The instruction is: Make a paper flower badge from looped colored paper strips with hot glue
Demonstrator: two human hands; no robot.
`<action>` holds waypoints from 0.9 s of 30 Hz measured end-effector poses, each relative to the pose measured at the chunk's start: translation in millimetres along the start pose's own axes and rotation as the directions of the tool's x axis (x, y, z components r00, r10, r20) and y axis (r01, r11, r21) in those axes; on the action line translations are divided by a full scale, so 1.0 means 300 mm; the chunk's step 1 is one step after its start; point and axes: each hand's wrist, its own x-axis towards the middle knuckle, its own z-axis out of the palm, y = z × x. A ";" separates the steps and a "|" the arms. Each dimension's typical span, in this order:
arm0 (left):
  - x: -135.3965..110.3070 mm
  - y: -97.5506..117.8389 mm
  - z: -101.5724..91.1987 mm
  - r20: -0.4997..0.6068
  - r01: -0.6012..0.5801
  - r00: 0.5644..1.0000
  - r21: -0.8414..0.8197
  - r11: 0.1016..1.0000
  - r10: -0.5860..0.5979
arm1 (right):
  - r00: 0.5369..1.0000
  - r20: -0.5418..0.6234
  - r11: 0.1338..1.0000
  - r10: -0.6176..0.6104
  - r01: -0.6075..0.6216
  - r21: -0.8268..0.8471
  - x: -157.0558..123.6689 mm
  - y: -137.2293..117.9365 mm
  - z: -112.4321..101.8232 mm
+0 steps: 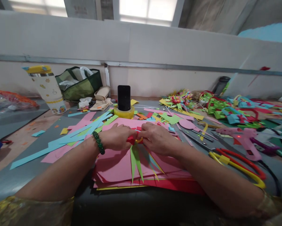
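My left hand [117, 137], with a green bead bracelet [98, 142] at the wrist, and my right hand [156, 138] meet over a stack of pink paper sheets [117, 166]. Between them is a small red paper craft piece [131, 139] with a yellow bit, gripped by the fingers of both hands. Pointed green paper strips [136, 164] hang from it towards me, beside thinner blue and yellow ones. My fingers hide most of the red part. Red and yellow sheets show under the pink stack.
Scissors [239, 164] with red and yellow handles and a pink glue gun [244, 139] with a lit red light lie right. A phone [124, 98] stands in a tape roll [124, 113] ahead. Blue strips [77, 135], a tumbler [48, 89] and a green bag [84, 86] are left.
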 end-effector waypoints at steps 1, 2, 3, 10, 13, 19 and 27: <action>0.000 0.001 0.000 0.000 0.001 1.000 -0.002 1.000 -0.001 | 1.000 0.014 1.000 -0.014 0.014 0.004 0.000 0.001 0.003; -0.001 0.003 -0.001 -0.001 0.003 1.000 -0.004 1.000 -0.003 | 1.000 0.020 1.000 -0.020 0.020 0.014 0.000 0.002 0.005; -0.002 0.004 -0.002 -0.005 0.006 1.000 -0.006 1.000 -0.006 | 1.000 0.007 0.999 -0.017 0.017 0.032 0.000 0.003 0.005; -0.014 0.002 -0.032 -0.073 -0.039 0.997 -0.033 0.999 0.037 | 0.876 -0.439 0.946 0.199 -0.055 0.319 0.006 0.045 -0.014; -0.015 -0.001 -0.031 -0.081 -0.079 0.994 -0.033 0.996 0.076 | 0.828 -0.478 0.906 0.294 -0.082 0.415 0.011 0.063 -0.017; -0.015 0.006 -0.014 -0.047 -0.071 0.996 0.017 0.997 0.072 | 0.786 -0.523 0.874 0.330 -0.046 0.483 0.016 0.073 -0.011; -0.011 0.003 -0.012 -0.066 -0.085 0.994 0.007 0.996 0.086 | 0.756 -0.527 0.799 0.388 0.009 0.602 0.027 0.081 0.009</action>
